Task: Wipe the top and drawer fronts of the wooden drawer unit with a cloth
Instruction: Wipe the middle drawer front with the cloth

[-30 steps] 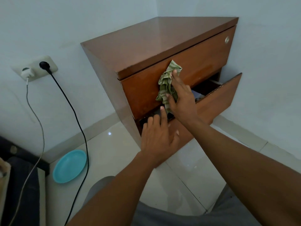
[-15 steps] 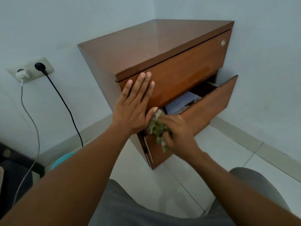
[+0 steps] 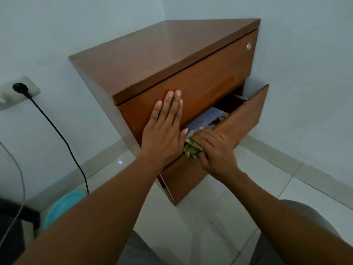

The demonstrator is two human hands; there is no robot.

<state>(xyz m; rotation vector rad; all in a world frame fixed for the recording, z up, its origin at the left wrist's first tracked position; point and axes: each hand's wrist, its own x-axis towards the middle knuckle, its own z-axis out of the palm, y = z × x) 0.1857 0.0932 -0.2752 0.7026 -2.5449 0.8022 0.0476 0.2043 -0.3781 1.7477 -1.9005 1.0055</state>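
A glossy brown wooden drawer unit (image 3: 162,60) stands on the tiled floor in a corner of pale walls. The left hand (image 3: 164,136) lies flat, fingers straight, on the upper drawer front (image 3: 210,85). The right hand (image 3: 215,150) grips a crumpled green cloth (image 3: 191,149) and holds it against the near top edge of the open lower drawer (image 3: 246,119), just beside the left thumb.

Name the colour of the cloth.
The cloth, gripped by the right hand, is green with paler streaks; head view.

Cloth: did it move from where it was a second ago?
Yes. The cloth went down, off the top drawer front onto the open lower drawer.
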